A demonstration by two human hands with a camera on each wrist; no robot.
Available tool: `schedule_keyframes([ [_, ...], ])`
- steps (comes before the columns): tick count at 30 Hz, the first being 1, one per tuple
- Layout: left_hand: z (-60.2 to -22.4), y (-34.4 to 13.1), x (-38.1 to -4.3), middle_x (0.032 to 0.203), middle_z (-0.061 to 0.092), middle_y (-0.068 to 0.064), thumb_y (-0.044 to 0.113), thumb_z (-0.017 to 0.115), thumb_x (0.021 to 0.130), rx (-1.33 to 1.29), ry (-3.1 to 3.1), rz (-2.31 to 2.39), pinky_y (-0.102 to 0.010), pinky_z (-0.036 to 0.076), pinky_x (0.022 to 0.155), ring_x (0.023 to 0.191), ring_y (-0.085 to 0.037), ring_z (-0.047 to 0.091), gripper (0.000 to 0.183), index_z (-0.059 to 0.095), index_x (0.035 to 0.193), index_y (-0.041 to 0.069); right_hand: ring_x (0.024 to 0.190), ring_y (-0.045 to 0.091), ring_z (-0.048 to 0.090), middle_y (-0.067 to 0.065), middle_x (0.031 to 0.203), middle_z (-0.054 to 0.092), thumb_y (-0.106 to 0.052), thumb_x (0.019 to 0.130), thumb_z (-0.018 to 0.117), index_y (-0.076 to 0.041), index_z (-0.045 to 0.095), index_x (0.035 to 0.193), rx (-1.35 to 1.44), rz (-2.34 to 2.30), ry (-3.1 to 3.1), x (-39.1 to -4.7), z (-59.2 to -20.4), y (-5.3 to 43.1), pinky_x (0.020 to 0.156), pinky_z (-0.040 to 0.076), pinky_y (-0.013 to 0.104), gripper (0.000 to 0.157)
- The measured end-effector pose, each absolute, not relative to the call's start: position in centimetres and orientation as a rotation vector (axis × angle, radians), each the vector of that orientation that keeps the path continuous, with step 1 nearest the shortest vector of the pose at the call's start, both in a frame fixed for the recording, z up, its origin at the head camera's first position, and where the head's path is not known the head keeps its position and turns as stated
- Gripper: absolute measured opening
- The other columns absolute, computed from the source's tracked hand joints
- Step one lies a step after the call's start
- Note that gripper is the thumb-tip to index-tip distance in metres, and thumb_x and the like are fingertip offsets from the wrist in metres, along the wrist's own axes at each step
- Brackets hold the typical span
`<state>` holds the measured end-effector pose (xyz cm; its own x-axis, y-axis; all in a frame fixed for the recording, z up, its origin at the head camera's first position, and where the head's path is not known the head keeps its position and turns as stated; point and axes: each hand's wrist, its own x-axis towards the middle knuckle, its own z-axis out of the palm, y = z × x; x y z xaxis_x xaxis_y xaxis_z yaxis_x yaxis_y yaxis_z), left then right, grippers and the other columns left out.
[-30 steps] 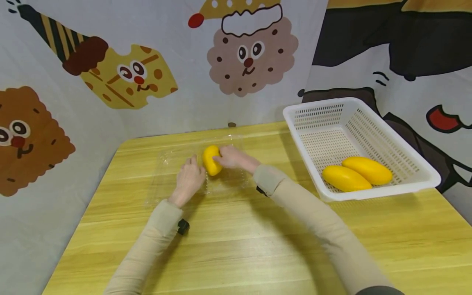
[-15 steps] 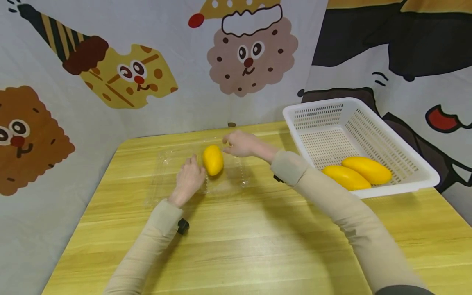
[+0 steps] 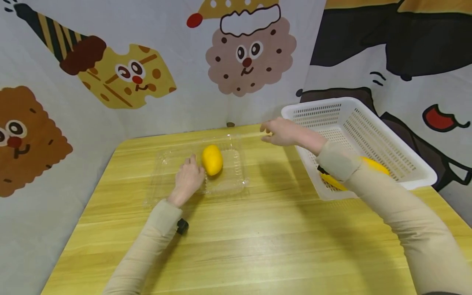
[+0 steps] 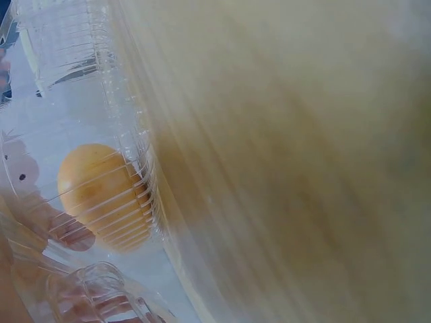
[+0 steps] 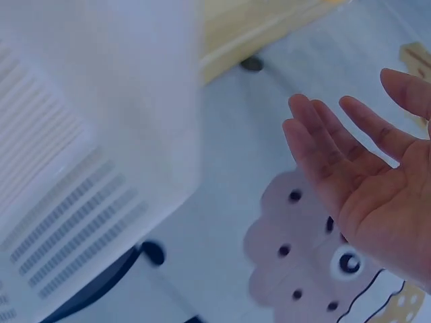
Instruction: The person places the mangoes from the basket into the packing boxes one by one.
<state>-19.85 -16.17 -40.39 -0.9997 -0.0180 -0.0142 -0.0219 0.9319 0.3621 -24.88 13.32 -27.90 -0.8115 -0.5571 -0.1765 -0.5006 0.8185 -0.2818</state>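
A clear plastic clamshell container (image 3: 230, 182) lies spread out on the table, one half to each side of its middle ridge. One yellow mango (image 3: 212, 160) sits in its right half; through ribbed plastic, the left wrist view shows the mango (image 4: 101, 192) too. My left hand (image 3: 189, 178) holds the container near that ridge, just left of the mango; clear plastic partly covers its fingers. My right hand (image 3: 284, 132) is in the air by the white basket (image 3: 313, 164), holding nothing. Its fingers spread loosely in the right wrist view, palm (image 5: 394, 202) showing.
The perforated basket stands on the table's right side, with yellow mangoes (image 3: 374, 164) inside, partly hidden by the right sleeve (image 3: 391, 209). A cloth with cartoon prints (image 3: 250, 57) hangs behind the wooden table (image 3: 236, 246).
My right hand has let go of the mango in the container and moved right, up to the basket. The mango now lies there by itself. My left hand has stayed in place.
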Motion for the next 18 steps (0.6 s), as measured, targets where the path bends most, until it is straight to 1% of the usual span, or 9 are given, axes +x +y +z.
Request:
schedule_keyframes([
  [5,-40.3,-16.3,-19.7,0.135,0.045,-0.032,0.023,0.040,0.096,-0.032,3.071,0.578,-0.056,0.052,0.086,0.112,-0.046,0.054,0.060,0.024,0.146,-0.008,0.118,0.041,0.053,0.028,0.127,0.056,-0.020,0.097,0.050,0.007,0.049,0.131,-0.738,-0.339,2.766,-24.9,-27.6,16.2,0.099,0.046,0.051,0.043],
  [8,-40.3,-16.3,-19.7,0.135,0.045,-0.032,0.023,0.040,0.096,-0.024,3.074,0.567,-0.056,0.052,0.085,0.111,-0.047,0.055,0.060,0.025,0.145,-0.008,0.118,0.041,0.051,0.028,0.126,0.057,-0.020,0.097,0.051,0.006,0.050,0.131,-0.691,-0.324,2.777,-24.9,-27.5,17.9,0.099,0.046,0.053,0.043],
  [14,-40.3,-16.3,-19.7,0.136,0.044,-0.032,0.023,0.041,0.096,-0.034,3.069,0.566,-0.057,0.051,0.088,0.114,-0.047,0.053,0.061,0.025,0.146,-0.007,0.114,0.042,0.054,0.028,0.123,0.058,-0.020,0.095,0.053,0.005,0.052,0.129,-0.651,-0.260,2.775,-24.9,-27.8,21.3,0.095,0.046,0.055,0.043],
  [18,-40.3,-16.3,-19.7,0.136,0.044,-0.032,0.023,0.041,0.096,-0.029,3.072,0.568,-0.056,0.052,0.086,0.113,-0.047,0.054,0.060,0.025,0.145,-0.007,0.111,0.043,0.055,0.029,0.120,0.059,-0.020,0.092,0.056,0.005,0.054,0.125,-0.620,-0.175,2.762,-24.9,-28.3,23.5,0.092,0.047,0.056,0.042],
])
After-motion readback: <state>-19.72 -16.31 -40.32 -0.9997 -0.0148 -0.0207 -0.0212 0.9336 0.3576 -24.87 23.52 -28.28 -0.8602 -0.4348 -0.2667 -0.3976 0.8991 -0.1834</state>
